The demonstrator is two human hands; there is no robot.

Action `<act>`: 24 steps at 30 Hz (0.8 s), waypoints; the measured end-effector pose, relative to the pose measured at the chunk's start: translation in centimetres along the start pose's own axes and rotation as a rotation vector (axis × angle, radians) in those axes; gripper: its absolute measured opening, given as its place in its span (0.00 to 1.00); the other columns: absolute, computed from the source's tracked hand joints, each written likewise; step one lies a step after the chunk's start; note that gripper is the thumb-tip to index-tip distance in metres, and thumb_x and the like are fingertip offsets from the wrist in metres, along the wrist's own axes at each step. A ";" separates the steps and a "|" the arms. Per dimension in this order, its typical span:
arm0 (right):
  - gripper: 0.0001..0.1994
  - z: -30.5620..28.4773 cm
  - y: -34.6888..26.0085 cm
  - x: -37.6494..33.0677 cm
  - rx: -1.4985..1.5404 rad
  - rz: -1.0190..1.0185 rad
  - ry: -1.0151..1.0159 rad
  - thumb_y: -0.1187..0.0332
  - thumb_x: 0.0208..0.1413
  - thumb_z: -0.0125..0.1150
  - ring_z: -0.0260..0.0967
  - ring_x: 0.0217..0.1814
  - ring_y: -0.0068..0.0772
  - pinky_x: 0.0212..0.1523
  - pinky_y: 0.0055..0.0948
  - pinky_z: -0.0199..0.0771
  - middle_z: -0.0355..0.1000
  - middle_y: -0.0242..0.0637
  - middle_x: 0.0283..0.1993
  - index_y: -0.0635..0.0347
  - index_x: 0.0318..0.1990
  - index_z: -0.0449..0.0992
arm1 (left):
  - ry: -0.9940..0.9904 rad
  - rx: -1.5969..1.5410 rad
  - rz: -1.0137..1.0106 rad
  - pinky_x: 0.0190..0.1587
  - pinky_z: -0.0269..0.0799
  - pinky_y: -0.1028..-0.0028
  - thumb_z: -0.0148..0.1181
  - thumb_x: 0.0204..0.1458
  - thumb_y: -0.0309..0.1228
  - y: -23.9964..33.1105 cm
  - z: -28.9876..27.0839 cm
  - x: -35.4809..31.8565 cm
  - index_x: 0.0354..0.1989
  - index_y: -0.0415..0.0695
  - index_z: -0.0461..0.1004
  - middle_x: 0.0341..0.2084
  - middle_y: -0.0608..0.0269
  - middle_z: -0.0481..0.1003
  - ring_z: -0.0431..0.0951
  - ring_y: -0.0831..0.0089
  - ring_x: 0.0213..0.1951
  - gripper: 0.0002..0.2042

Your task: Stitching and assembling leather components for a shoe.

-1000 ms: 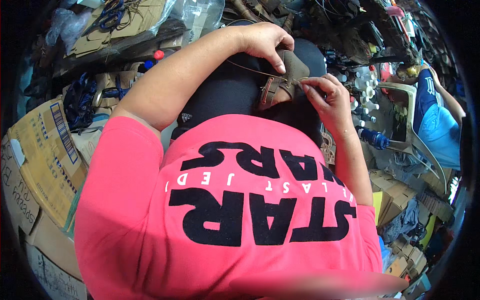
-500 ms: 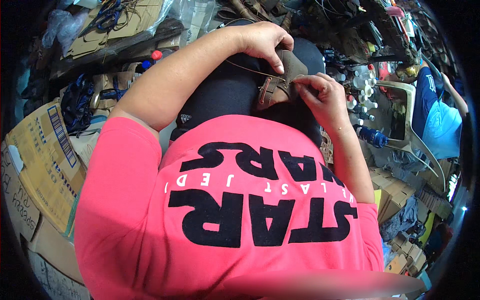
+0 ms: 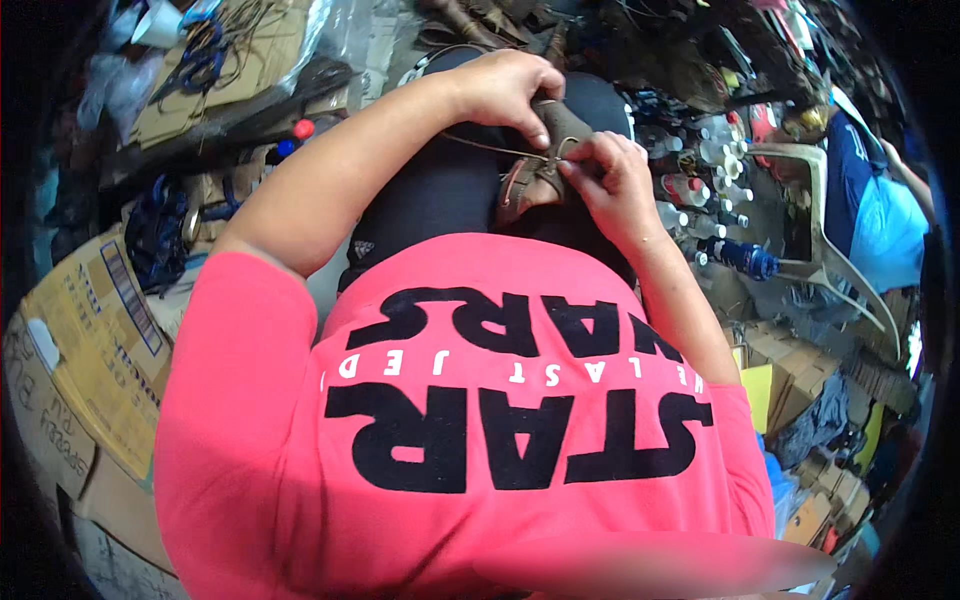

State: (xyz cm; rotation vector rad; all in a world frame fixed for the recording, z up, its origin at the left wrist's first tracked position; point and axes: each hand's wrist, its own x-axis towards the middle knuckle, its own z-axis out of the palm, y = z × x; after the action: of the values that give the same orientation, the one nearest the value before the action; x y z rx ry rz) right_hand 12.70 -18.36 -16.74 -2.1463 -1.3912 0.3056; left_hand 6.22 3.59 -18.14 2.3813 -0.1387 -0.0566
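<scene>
A brown leather shoe [image 3: 568,128] rests between my knees, its toe part pointing away from me. My left hand [image 3: 508,92] reaches over it from the left, the thumb pressed on the upper and the fingers curled around the far side. A thin tan lace [image 3: 485,147] runs from the left, under my left wrist, to the front of the shoe's opening. There my right hand [image 3: 612,178] pinches the lace between thumb and forefinger, and a small loop rises beside the fingertips. Stitching and reddish trim show along the shoe's near side.
Plastic bottles [image 3: 715,150] stand to the right, beside a pale chair frame [image 3: 822,240]. A person in a blue top [image 3: 885,230] is beyond it. Cardboard boxes [image 3: 95,330] lie at left; scissors [image 3: 200,62] sit on a cardboard-covered bench.
My right hand has shifted slightly left along the shoe with the lace, and a small loop now shows by its fingertips. My left hand keeps its hold. The whole view has shifted slightly.
</scene>
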 end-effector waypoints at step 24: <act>0.36 2.9 36.0 0.1 -0.371 0.730 -0.106 0.53 0.47 0.64 0.67 0.58 0.54 0.57 0.44 0.68 0.68 0.55 0.56 0.51 0.65 0.61 | 0.189 0.205 -0.240 0.62 0.59 0.59 0.66 0.45 0.31 7.8 -6.6 -5.4 0.53 0.46 0.73 0.58 0.55 0.68 0.66 0.55 0.60 0.23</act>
State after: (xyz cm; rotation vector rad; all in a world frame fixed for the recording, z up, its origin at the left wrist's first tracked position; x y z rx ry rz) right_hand 38.99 -28.33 -39.45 -2.9372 -0.6908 0.4614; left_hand 0.72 3.09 -8.03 2.5809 0.2417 0.0724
